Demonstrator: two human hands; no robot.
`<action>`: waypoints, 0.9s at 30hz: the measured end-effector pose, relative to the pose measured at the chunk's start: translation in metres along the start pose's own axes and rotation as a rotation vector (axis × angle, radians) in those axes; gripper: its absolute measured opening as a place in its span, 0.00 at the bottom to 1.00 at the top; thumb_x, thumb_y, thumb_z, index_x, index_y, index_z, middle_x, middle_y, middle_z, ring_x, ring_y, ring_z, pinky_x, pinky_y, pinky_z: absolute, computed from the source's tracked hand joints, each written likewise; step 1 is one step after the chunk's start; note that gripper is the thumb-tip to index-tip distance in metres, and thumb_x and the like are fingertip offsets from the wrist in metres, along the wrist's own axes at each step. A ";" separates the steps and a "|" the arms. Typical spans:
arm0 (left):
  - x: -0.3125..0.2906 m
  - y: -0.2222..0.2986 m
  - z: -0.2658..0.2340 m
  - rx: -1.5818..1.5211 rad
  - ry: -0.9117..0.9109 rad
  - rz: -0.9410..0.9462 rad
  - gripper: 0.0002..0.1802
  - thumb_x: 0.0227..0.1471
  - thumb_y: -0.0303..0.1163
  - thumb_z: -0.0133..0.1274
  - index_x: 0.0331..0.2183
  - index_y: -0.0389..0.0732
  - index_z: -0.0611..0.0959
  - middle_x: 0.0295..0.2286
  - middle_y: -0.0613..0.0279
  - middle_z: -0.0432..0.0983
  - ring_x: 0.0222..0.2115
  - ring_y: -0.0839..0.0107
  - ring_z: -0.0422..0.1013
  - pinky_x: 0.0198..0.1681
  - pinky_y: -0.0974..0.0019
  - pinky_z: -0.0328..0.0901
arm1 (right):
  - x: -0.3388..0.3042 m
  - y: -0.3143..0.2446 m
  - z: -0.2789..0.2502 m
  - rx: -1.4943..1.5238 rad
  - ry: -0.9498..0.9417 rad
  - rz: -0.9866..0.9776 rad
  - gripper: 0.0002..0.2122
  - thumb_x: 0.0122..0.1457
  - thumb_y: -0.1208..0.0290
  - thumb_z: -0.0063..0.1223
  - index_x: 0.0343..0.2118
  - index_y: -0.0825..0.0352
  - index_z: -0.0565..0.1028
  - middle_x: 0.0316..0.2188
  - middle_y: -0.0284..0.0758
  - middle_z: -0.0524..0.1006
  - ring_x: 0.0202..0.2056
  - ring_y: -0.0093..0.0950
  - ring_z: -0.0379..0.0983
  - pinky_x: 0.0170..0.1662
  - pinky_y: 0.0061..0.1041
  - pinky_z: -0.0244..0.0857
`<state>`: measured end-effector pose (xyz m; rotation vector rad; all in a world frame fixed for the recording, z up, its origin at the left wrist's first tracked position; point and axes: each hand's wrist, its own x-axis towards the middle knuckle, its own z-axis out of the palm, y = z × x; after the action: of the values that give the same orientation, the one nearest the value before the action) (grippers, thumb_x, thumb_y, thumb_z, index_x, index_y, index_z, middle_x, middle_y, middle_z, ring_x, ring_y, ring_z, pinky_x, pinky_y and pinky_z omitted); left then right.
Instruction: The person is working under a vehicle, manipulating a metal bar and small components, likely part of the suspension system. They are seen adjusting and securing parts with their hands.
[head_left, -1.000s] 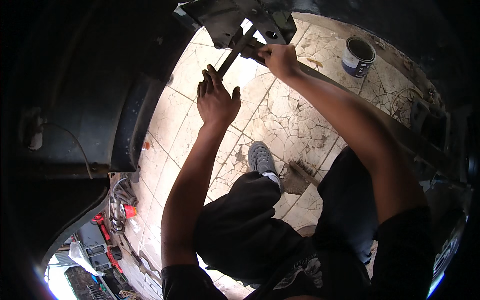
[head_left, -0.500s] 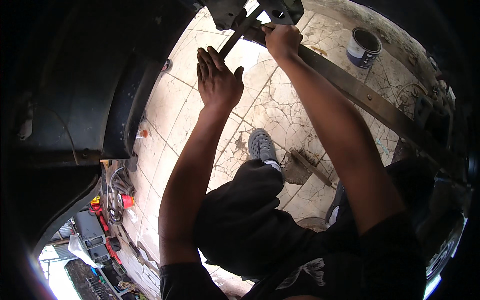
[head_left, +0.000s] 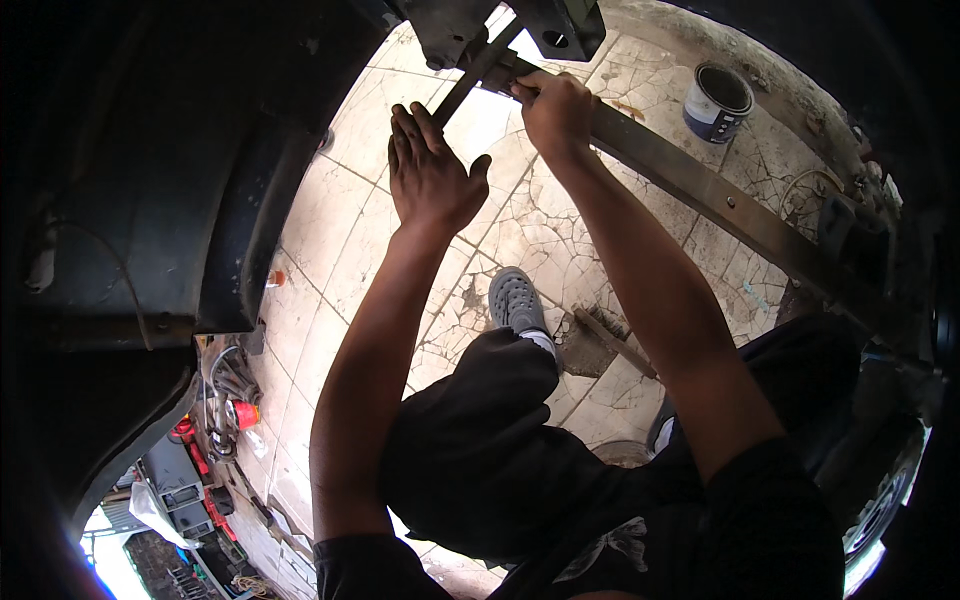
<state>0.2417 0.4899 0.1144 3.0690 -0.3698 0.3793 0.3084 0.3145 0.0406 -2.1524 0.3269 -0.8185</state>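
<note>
My left hand (head_left: 428,175) is open, its fingers stretched out and its palm against the lower end of a dark flat bar (head_left: 468,91). The bar slants up to a black metal bracket (head_left: 568,36) at the top. My right hand (head_left: 560,113) is closed beside the upper end of a long metal beam (head_left: 730,202), with the fingers curled and the thumb toward the bar. Whatever it grips is hidden by the hand. The beam runs from the bracket down to the right, behind my right forearm.
A large black panel (head_left: 120,230) fills the left side. On the cracked tile floor (head_left: 340,240) are a paint can (head_left: 718,102) and a wooden-handled brush (head_left: 612,340), near my grey clog (head_left: 517,300). Lower left are a red container (head_left: 243,414) and scattered tools (head_left: 195,580).
My right hand has shifted slightly nearer to me along the bar and beam joint. The left hand stays flat at the bar's end. The whole view has shifted a little.
</note>
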 end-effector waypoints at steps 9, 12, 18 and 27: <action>-0.002 0.002 -0.002 -0.015 -0.010 0.020 0.63 0.58 0.56 0.62 0.72 0.28 0.44 0.73 0.33 0.38 0.75 0.46 0.38 0.77 0.53 0.39 | -0.004 -0.004 0.001 -0.013 0.069 0.052 0.05 0.59 0.63 0.67 0.32 0.55 0.88 0.30 0.40 0.84 0.40 0.42 0.82 0.50 0.47 0.70; 0.000 -0.005 -0.001 -0.026 0.020 0.037 0.64 0.58 0.55 0.63 0.72 0.26 0.44 0.73 0.32 0.38 0.75 0.45 0.37 0.77 0.52 0.38 | 0.000 -0.002 0.000 -0.001 0.050 0.058 0.05 0.59 0.62 0.67 0.32 0.54 0.88 0.32 0.39 0.84 0.41 0.42 0.82 0.49 0.46 0.69; -0.001 -0.007 0.003 -0.054 -0.004 0.070 0.65 0.57 0.55 0.64 0.72 0.25 0.43 0.73 0.31 0.37 0.75 0.44 0.36 0.77 0.51 0.36 | 0.022 -0.015 -0.011 -0.127 -0.021 0.201 0.07 0.62 0.58 0.63 0.35 0.51 0.89 0.35 0.35 0.86 0.44 0.39 0.82 0.51 0.42 0.66; 0.002 -0.010 0.001 -0.053 -0.012 0.113 0.65 0.53 0.45 0.63 0.72 0.25 0.39 0.73 0.29 0.34 0.75 0.43 0.33 0.77 0.49 0.34 | 0.042 0.001 -0.006 -0.192 -0.064 0.215 0.08 0.62 0.55 0.64 0.36 0.48 0.89 0.35 0.36 0.86 0.42 0.39 0.83 0.53 0.48 0.63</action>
<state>0.2459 0.4993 0.1133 3.0088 -0.5458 0.3487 0.3360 0.2903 0.0609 -2.2659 0.6131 -0.6154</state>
